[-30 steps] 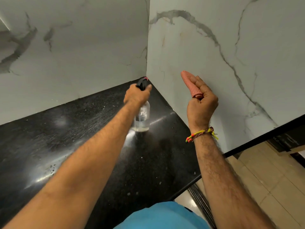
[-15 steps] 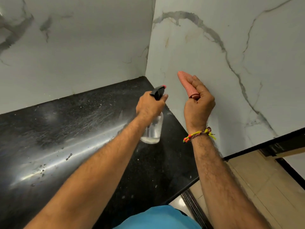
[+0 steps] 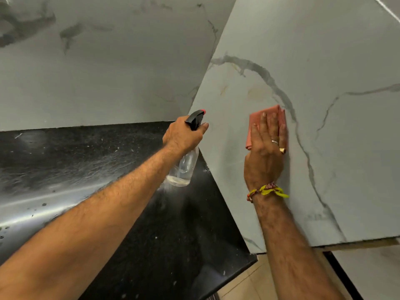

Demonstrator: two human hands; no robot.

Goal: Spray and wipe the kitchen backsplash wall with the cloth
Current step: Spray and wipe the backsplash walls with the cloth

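Head view: right hand point(image 3: 265, 152) is flat against the backsplash wall point(image 3: 324, 72), palm to the wall, fingers point(image 3: 263, 124) fully extended and close together, nothing gripped. They pin the cloth point(image 3: 255, 120) to the marble. Cloth is salmon-pink, folded, mostly under the fingers; its top edge and left edge stick out past them. It sits on the right-hand wall panel, just left of a long grey vein that runs down that panel. Two rings on that hand, braided yellow/orange wristband point(image 3: 267, 190) at the wrist.

Left hand point(image 3: 184, 137) is closed around the neck of the spray bottle point(image 3: 184, 167), index finger curled over the front of the black trigger head point(image 3: 194, 119). Nozzle tip is red and points toward the right wall panel, close to the inside corner where the two marble panels meet. Bottle is clear, held tilted, off the tabletop point(image 3: 86, 161), with a little liquid pooled at the bottom.

Tabletop is black speckled stone, glossy, with a bright streak of reflected light and pale specks across it. Bottle and cloth are near each other but not touching. Beige floor tiles point(image 3: 249, 284) show below the tabletop edge at bottom right
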